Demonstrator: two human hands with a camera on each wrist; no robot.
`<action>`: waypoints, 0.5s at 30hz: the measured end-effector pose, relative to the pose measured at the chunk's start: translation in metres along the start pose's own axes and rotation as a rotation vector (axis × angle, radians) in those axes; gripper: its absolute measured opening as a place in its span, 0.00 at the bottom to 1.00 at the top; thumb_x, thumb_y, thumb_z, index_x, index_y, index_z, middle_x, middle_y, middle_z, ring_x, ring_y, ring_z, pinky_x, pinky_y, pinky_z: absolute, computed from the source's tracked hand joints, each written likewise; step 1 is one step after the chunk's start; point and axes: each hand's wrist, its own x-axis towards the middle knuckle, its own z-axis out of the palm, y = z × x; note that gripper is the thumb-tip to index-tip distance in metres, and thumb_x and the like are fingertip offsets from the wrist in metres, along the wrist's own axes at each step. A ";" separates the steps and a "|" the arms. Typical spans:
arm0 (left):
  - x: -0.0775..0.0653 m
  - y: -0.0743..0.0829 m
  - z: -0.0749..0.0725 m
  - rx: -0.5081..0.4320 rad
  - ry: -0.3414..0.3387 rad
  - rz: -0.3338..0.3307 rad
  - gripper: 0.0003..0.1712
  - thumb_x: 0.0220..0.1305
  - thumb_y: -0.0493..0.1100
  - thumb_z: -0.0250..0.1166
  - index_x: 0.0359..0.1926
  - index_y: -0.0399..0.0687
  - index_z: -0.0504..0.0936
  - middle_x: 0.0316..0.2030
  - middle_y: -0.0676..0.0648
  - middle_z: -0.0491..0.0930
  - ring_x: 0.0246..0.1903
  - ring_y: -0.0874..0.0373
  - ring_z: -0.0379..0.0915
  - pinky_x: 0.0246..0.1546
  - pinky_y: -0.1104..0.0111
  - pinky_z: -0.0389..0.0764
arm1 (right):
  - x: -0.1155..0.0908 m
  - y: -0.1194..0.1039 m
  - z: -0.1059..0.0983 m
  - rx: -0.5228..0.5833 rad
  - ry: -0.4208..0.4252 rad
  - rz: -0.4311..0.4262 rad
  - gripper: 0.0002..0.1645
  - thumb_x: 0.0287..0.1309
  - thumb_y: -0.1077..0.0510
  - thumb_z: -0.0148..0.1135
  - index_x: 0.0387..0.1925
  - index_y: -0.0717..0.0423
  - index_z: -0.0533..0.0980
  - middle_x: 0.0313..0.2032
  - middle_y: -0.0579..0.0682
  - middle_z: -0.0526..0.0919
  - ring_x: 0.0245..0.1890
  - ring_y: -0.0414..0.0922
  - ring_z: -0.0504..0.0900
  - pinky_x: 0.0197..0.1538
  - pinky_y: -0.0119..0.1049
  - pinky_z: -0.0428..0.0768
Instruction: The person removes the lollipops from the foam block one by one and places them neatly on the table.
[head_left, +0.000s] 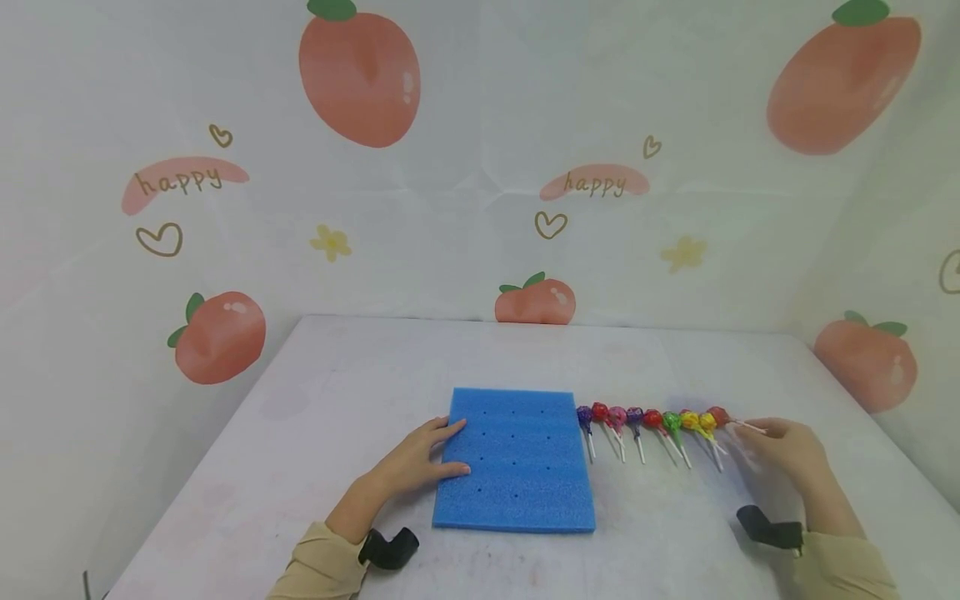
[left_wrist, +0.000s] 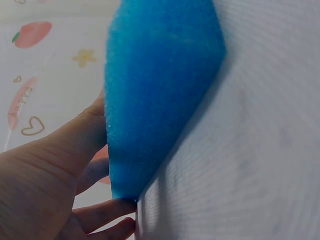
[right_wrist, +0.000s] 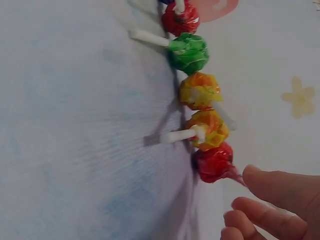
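A blue foam board (head_left: 517, 467) with rows of small dark holes lies flat on the table. My left hand (head_left: 412, 458) rests at its left edge, thumb and finger spread over the top; the left wrist view shows fingers against the board's side (left_wrist: 155, 100). To the right of the board runs a row of wrapped lollipops, among them purple (head_left: 585, 413), green (head_left: 671, 422) and yellow (head_left: 688, 420) ones, sticks mostly toward me. At the row's right end, my right hand (head_left: 787, 450) pinches the stick end of a red lollipop (right_wrist: 215, 164), whose head touches a yellow-orange one (right_wrist: 207, 130).
The white table (head_left: 337, 358) extends around the board and the lollipops. A printed cloth wall (head_left: 450, 233) stands behind it. Black wrist-worn pieces sit at both cuffs, one near the left sleeve (head_left: 318, 562) and one near the right sleeve (head_left: 843, 567).
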 end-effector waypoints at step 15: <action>0.001 0.004 -0.006 0.030 -0.029 -0.015 0.41 0.58 0.58 0.63 0.68 0.47 0.62 0.69 0.35 0.55 0.69 0.37 0.51 0.65 0.43 0.60 | 0.009 -0.035 0.012 -0.007 0.242 -0.261 0.40 0.61 0.33 0.47 0.59 0.60 0.68 0.57 0.68 0.70 0.52 0.64 0.72 0.38 0.49 0.82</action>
